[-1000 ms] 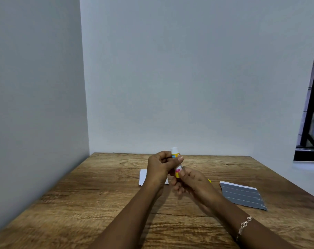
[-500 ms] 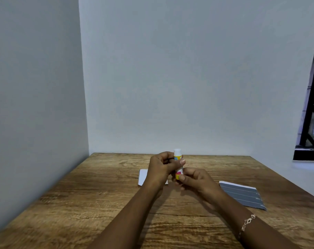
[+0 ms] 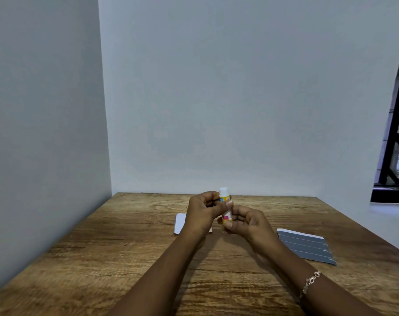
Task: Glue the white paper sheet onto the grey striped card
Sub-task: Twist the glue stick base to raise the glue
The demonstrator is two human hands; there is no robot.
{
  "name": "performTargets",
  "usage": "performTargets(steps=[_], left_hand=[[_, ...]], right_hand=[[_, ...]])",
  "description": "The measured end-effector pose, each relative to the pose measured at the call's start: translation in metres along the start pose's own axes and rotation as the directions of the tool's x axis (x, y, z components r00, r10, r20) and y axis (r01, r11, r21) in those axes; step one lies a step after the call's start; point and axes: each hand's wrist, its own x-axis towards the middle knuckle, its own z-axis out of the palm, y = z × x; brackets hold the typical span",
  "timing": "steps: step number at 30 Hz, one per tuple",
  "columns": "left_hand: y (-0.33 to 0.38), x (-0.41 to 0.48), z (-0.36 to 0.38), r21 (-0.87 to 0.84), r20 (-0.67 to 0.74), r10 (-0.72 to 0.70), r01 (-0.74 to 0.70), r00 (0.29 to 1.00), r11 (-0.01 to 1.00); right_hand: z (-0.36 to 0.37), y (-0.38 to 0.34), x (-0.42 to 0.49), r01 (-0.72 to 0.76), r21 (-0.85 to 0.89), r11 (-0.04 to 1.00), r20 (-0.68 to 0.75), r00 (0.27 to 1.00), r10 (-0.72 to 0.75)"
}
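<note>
A glue stick (image 3: pixel 224 201) with a white top and a yellow and pink label stands upright above the middle of the table. My left hand (image 3: pixel 202 213) grips its upper body. My right hand (image 3: pixel 245 221) pinches its yellow lower end with thumb and fingers. The white paper sheet (image 3: pixel 180 223) lies flat on the table behind my left hand, which hides most of it. The grey striped card (image 3: pixel 305 246) lies flat to the right of my right hand, apart from both hands.
The wooden table (image 3: pixel 125 258) meets a white wall at the back and another on the left. A dark window frame (image 3: pixel 394 156) stands at the right. A bracelet (image 3: pixel 311 281) circles my right wrist.
My right hand has shifted from cupping under the glue stick to pinching its bottom end. The glue stick has stayed upright between both hands.
</note>
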Motion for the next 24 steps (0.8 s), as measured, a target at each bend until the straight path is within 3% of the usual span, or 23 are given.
performTargets(steps=[9,17,24], left_hand=[[-0.006,-0.002,0.005,0.016,-0.004,0.024,-0.024,1.000,1.000],[-0.003,0.001,-0.001,-0.009,-0.025,-0.005,0.004,1.000,1.000],[-0.004,0.000,0.003,0.048,-0.031,0.016,-0.015,0.999,0.999]], right_hand=[[0.009,0.003,0.000,0.060,-0.066,0.996,-0.100,0.993,-0.066],[0.004,0.002,-0.001,-0.003,0.044,0.999,0.007,1.000,0.002],[0.008,0.001,-0.001,0.048,-0.134,0.990,-0.054,0.997,-0.056]])
